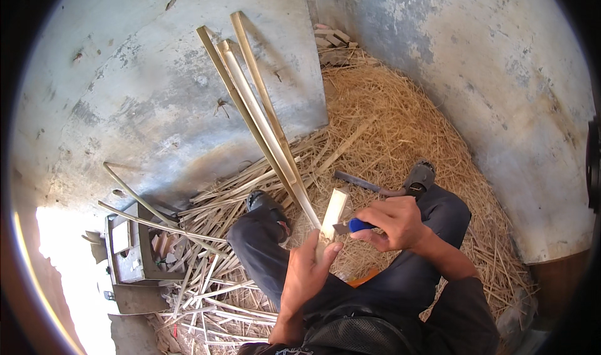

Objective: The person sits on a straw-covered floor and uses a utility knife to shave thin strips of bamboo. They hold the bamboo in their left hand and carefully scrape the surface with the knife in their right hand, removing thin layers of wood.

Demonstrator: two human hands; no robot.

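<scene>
My left hand [307, 272] is closed around the lower end of a short, pale split bamboo piece [335, 208], which points up and away from me. In my right hand [399, 222] is a knife [359, 225] with a blue handle, gripped in curled fingers. Its short grey blade reaches left to the edge of the bamboo piece, just above my left fingers; whether it cuts in cannot be made out. Both hands are above my lap, between my bent knees. Just beyond my left hand, several long bamboo strips [261, 126] lean on the wall.
Wood shavings [388, 114] cover the floor ahead and to the right. Thin strips [203, 292] lie heaped at the left, beside an open box [150, 250] of scraps. A long dark tool [357, 180] lies near my right shoe [419, 178]. Worn walls [488, 86] enclose the space.
</scene>
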